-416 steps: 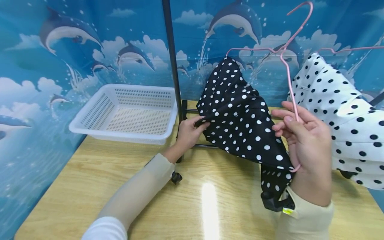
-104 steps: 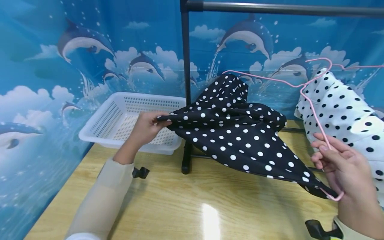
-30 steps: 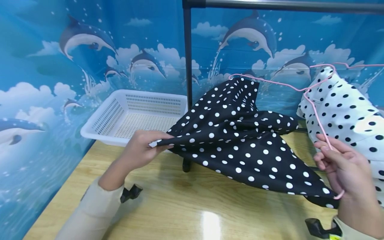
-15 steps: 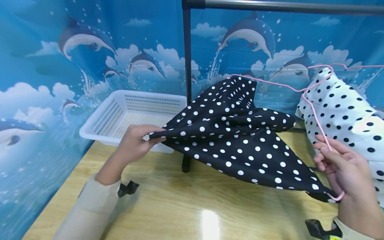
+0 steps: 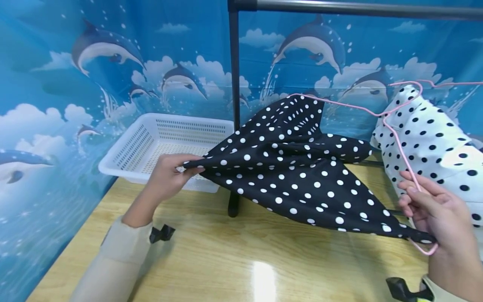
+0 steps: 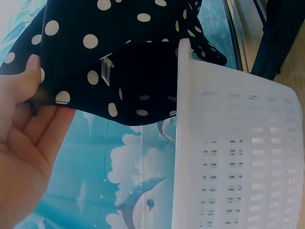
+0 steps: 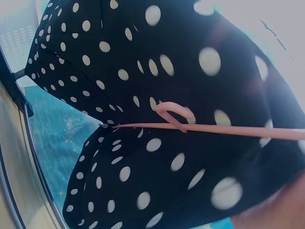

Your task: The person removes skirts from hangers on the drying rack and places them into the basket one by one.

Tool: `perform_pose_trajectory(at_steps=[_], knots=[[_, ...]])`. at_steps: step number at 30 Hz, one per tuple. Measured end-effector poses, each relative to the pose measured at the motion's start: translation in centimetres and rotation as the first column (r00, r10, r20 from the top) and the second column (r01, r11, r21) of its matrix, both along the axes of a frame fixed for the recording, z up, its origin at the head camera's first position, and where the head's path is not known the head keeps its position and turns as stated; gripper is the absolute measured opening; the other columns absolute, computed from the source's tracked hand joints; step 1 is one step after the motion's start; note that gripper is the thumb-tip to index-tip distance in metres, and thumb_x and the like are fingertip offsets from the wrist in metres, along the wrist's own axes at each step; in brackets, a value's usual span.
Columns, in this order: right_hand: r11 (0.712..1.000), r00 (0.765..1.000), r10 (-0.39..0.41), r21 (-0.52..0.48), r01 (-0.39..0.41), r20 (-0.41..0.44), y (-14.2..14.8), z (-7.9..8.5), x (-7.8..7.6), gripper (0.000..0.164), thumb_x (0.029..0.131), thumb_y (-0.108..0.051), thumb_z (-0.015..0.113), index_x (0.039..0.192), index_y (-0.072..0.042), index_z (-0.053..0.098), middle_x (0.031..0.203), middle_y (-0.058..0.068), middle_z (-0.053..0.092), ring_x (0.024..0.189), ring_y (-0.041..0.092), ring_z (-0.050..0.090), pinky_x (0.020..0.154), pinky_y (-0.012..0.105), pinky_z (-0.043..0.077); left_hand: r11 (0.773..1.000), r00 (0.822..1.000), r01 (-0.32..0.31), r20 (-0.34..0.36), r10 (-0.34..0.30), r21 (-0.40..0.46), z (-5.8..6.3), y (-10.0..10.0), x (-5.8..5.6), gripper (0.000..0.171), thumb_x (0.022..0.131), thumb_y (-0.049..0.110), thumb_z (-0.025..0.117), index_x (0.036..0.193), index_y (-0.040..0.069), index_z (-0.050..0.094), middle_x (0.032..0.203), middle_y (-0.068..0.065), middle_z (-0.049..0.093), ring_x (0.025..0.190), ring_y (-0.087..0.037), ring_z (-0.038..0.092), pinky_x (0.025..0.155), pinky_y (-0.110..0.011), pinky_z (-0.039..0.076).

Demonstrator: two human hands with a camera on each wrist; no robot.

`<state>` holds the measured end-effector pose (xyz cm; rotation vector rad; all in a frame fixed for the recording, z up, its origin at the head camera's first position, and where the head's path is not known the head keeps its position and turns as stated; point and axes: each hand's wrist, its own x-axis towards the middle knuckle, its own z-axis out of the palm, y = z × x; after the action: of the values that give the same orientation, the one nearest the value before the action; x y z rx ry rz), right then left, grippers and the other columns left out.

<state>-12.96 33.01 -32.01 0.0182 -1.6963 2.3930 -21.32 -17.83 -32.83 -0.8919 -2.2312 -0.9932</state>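
I have the left hand near eight o'clock, pinching an edge of the black dotted cloth, and the right hand, between three and four, gripping the pink hanger. The cloth spreads between them, above the desk. Further out, I see the white basket at nine o'clock, the white dotted cloth at three, and the dark rail at one.

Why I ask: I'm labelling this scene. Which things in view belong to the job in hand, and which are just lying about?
In the job:
black dotted cloth, pinched by the left hand
pink hanger, held by the right hand

Seemingly just about:
white basket
white dotted cloth
black rack
table
dolphin backdrop
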Motion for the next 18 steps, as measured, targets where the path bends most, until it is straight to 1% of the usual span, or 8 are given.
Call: perform_pose_trajectory(at_steps=[3, 5, 6, 8, 12, 15, 18], knots=[[0.995, 0.994, -0.047, 0.096, 0.037, 0.095, 0.3, 0.5, 0.2, 0.023, 0.097, -0.001, 0.056, 0.110, -0.014, 0.070, 0.078, 0.004, 0.071, 0.051, 0.016, 0.059, 0.037, 0.023, 0.040, 1.000, 0.999, -0.018, 0.029, 0.018, 0.022, -0.1, -0.2, -0.2, 0.021, 0.073, -0.013, 0.077, 0.090, 0.000, 0.075, 0.088, -0.011, 0.074, 0.081, -0.024, 0.072, 0.075, -0.008, 0.048], [0.990, 0.991, -0.060, 0.134, 0.043, 0.124, 0.5, 0.6, 0.4, 0.023, 0.097, -0.003, 0.057, 0.109, -0.017, 0.070, 0.074, 0.003, 0.070, 0.049, 0.016, 0.057, 0.035, 0.023, 0.038, 0.999, 0.998, -0.030, 0.052, 0.028, 0.036, -0.2, -0.4, -0.3, 0.021, 0.074, -0.014, 0.076, 0.091, -0.001, 0.075, 0.089, -0.012, 0.074, 0.081, -0.024, 0.072, 0.075, -0.007, 0.048], [0.990, 0.990, -0.063, 0.136, 0.045, 0.125, 0.5, 0.6, 0.4, 0.023, 0.097, -0.003, 0.056, 0.109, -0.017, 0.070, 0.073, 0.004, 0.070, 0.049, 0.016, 0.057, 0.036, 0.023, 0.038, 0.999, 0.997, -0.033, 0.064, 0.030, 0.043, -0.2, -0.4, -0.4, 0.021, 0.075, -0.014, 0.075, 0.091, -0.001, 0.075, 0.089, -0.012, 0.074, 0.082, -0.025, 0.071, 0.075, -0.007, 0.048], [0.993, 0.993, -0.056, 0.106, 0.045, 0.106, 0.5, 0.4, 0.5, 0.024, 0.097, -0.001, 0.055, 0.110, -0.015, 0.070, 0.076, 0.004, 0.070, 0.051, 0.016, 0.058, 0.038, 0.023, 0.041, 0.998, 0.996, -0.043, 0.083, 0.038, 0.054, -0.3, -0.6, -0.5, 0.021, 0.075, -0.015, 0.074, 0.091, -0.001, 0.075, 0.089, -0.012, 0.074, 0.082, -0.025, 0.071, 0.075, -0.007, 0.048], [1.000, 0.999, -0.014, 0.021, 0.013, 0.030, 0.6, 0.0, 0.5, 0.028, 0.098, 0.004, 0.051, 0.115, -0.009, 0.068, 0.086, 0.007, 0.072, 0.057, 0.016, 0.061, 0.044, 0.024, 0.046, 0.996, 0.992, -0.070, 0.113, 0.063, 0.058, -0.2, -0.7, -0.6, 0.019, 0.077, -0.013, 0.074, 0.093, -0.002, 0.075, 0.091, -0.013, 0.074, 0.085, -0.026, 0.071, 0.076, -0.009, 0.048], [1.000, 1.000, 0.019, -0.016, -0.019, -0.014, 0.7, -0.5, 0.5, 0.030, 0.098, 0.007, 0.048, 0.117, -0.006, 0.067, 0.089, 0.008, 0.072, 0.059, 0.016, 0.063, 0.044, 0.023, 0.047, 0.995, 0.989, -0.087, 0.123, 0.079, 0.058, -0.1, -0.8, -0.7, 0.018, 0.078, -0.011, 0.074, 0.094, -0.002, 0.074, 0.091, -0.013, 0.074, 0.084, -0.026, 0.071, 0.076, -0.009, 0.048], [0.999, 0.999, 0.030, -0.042, -0.031, -0.032, 0.8, -0.7, 0.4, 0.032, 0.098, 0.009, 0.046, 0.118, -0.004, 0.067, 0.090, 0.010, 0.072, 0.060, 0.017, 0.064, 0.044, 0.024, 0.046, 0.994, 0.988, -0.094, 0.128, 0.086, 0.063, -0.1, -0.8, -0.8, 0.017, 0.079, -0.011, 0.073, 0.094, -0.002, 0.074, 0.091, -0.014, 0.074, 0.084, -0.026, 0.070, 0.076, -0.008, 0.048]])
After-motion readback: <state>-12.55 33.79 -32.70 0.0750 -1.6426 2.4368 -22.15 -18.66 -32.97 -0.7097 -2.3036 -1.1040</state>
